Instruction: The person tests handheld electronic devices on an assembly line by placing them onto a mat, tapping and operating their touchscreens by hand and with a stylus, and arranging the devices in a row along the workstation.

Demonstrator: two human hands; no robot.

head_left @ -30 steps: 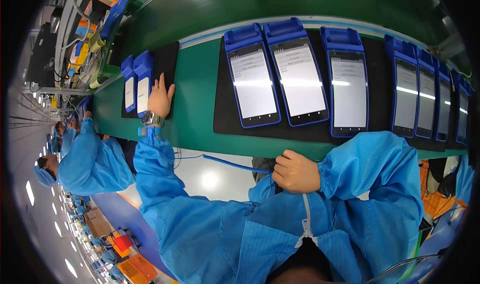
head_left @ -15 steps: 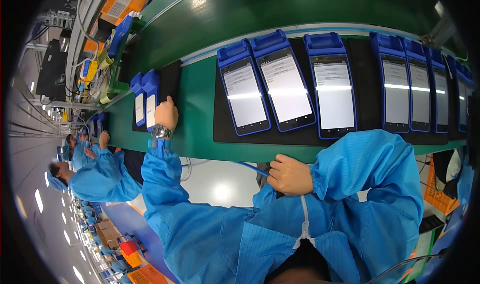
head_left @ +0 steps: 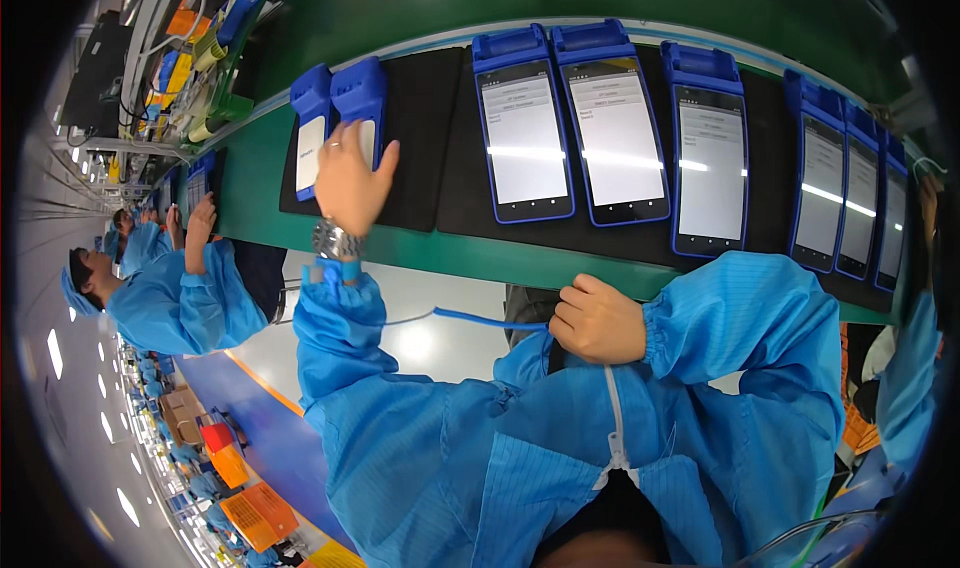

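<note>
My left hand (head_left: 355, 180), with a metal watch (head_left: 337, 240) at its wrist, is over the lower part of a blue handheld terminal (head_left: 358, 93). Its fingers are stretched and the thumb stands apart; the fingertips seem to touch the terminal's pale panel. A second blue terminal (head_left: 311, 133) with a pale panel lies just left of it. Both rest on a black mat (head_left: 410, 158). Close to my body, my right hand (head_left: 600, 320) is closed with curled fingers, and whatever may be inside is hidden. A blue cord (head_left: 485, 320) runs from near my left wrist toward it.
Several blue terminals with lit screens, among them one in the middle (head_left: 710, 168), lie on another black mat (head_left: 465, 193). A green bench (head_left: 480, 255) carries the mats. Co-workers in blue sit at left, and another person's sleeve (head_left: 910, 388) shows at right.
The left mat with its two terminals has come right against the other mat, closing the green gap. My left hand has gone from the mat to a terminal, fingers spreading. The view has shifted.
</note>
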